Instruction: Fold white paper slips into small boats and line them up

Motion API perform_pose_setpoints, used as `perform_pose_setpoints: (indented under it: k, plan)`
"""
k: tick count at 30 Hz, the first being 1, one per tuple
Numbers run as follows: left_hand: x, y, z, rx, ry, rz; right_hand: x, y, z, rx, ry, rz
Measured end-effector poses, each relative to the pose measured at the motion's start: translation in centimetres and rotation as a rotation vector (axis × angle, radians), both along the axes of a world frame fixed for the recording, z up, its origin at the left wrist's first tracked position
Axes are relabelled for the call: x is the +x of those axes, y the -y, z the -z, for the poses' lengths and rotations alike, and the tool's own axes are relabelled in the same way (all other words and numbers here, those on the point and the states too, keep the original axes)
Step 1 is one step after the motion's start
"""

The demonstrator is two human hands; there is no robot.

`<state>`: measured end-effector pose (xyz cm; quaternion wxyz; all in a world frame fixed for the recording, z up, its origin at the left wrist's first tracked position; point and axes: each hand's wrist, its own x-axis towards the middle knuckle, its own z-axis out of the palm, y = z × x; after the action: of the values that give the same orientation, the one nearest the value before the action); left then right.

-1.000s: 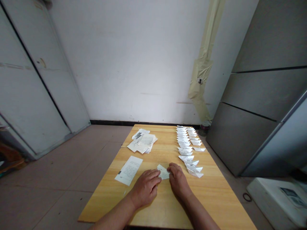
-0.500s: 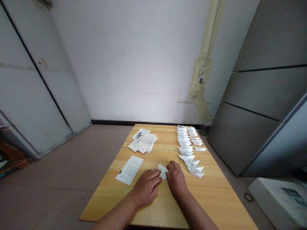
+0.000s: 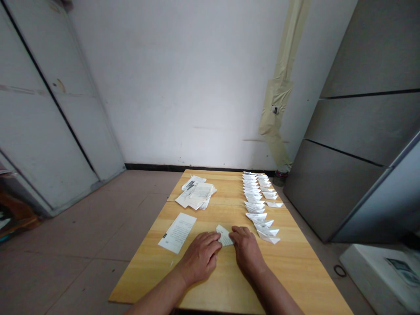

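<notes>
folded paper between two hands

the small folded paper [image 3: 225, 236] lies on the wooden table [image 3: 295, 271], printed side partly showing, a corner pointing away from the person. the left hand [image 3: 201, 256], palm down and fingers loosely bent, has its fingertips at the paper's left side. the right hand [image 3: 247, 249], also half-curled, touches the right side with its fingertips; whether either hand pinches the paper or only presses it, one cannot tell.

a printed sheet [image 3: 177, 233] lies flat beyond the left forearm, with a pile of papers [image 3: 200, 195] farther off. paper boats [image 3: 254, 204] stand in rows along the table's right side, the nearest ones near the right hand.
</notes>
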<state>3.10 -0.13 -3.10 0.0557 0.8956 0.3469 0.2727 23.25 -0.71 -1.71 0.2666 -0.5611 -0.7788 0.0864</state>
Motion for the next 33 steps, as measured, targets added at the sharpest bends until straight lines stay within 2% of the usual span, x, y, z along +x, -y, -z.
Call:
perform_pose_setpoints:
  k: [3, 10, 15, 21, 25, 29, 33]
  plan:
    - [0.1, 0.0, 0.0, 0.015, 0.001, -0.016, -0.2, 0.7, -0.4, -0.018, 0.068, 0.0]
    - [0.5, 0.1, -0.5, 0.012, 0.009, -0.112, -1.5, 2.7, 0.5, -0.051, 0.151, 0.024]
    - [1.1, 0.2, -1.4, -0.044, -0.077, -0.199, -2.2, 3.9, 0.2, -0.046, 0.115, -0.042]
    - [1.6, 0.1, -1.7, -0.05, -0.117, -0.239, 0.5, 1.7, -0.4, 0.02, -0.064, -0.044]
    - [1.6, 0.0, -1.6, -0.065, -0.094, -0.23, 1.9, 0.5, -0.3, 0.012, -0.026, -0.092]
    - [1.4, -0.4, -1.2, -0.073, -0.057, -0.202, 2.0, 0.7, 0.1, -0.049, 0.026, -0.144]
    - [1.2, -0.9, -0.7, -0.061, -0.016, -0.188, 1.8, 1.0, 0.2, -0.012, 0.021, -0.147]
